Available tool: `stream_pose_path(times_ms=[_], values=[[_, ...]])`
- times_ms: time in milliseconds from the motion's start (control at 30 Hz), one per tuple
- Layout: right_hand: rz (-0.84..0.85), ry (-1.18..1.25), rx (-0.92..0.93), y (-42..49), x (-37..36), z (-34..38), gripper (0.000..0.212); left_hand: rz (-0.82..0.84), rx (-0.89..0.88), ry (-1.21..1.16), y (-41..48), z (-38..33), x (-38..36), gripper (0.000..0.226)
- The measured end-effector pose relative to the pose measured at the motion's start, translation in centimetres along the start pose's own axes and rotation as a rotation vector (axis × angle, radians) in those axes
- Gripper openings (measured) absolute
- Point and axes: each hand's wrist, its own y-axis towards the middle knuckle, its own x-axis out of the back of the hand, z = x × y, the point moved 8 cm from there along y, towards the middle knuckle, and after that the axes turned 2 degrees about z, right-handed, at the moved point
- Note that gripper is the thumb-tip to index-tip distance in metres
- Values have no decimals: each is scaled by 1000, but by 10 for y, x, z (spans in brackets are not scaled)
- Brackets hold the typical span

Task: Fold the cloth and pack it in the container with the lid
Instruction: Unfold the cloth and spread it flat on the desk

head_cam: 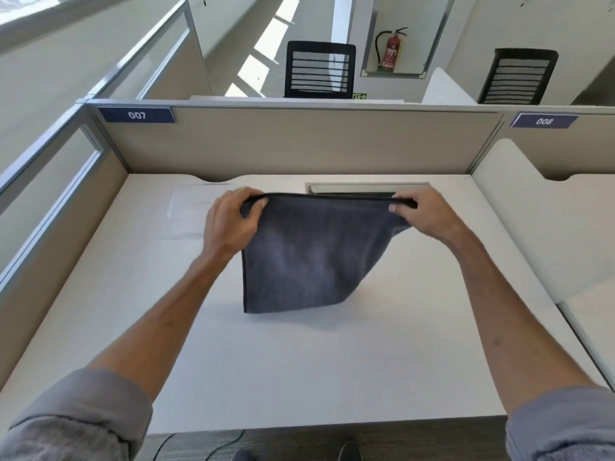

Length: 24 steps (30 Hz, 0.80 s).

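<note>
A dark grey cloth [309, 257] hangs above the white desk [299, 371], its top edge stretched taut between my hands. My left hand [229, 222] pinches the top left corner, and my right hand [422, 214] pinches the top right corner. The cloth looks doubled over, its lower left edge touching the desk and its lower right side curling upward. A clear, nearly see-through container with a lid [191, 211] lies on the desk behind and left of my left hand, partly hidden by it.
Beige partition walls [299, 141] close the desk at the back and left, and a white divider [519, 207] stands at the right. A cable slot [366, 187] sits in the desk behind the cloth. My shoes show below the desk's front edge.
</note>
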Motion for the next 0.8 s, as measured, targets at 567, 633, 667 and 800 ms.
stream_pose_path(times_ms=[567,633,667,800], values=[[-2,475,9,-59,7,-5,37,1,-147,-150,-58,-15,26,6],[202,492,-88,-80,-31,-30,42,94,-120,-152,-104,3,6,7],[298,476,-143,-92,-51,-43,42,150,-97,-146,-128,13,-6,8],[557,284,-320,-141,-127,-87,30,452,-21,-32,-228,52,-54,10]])
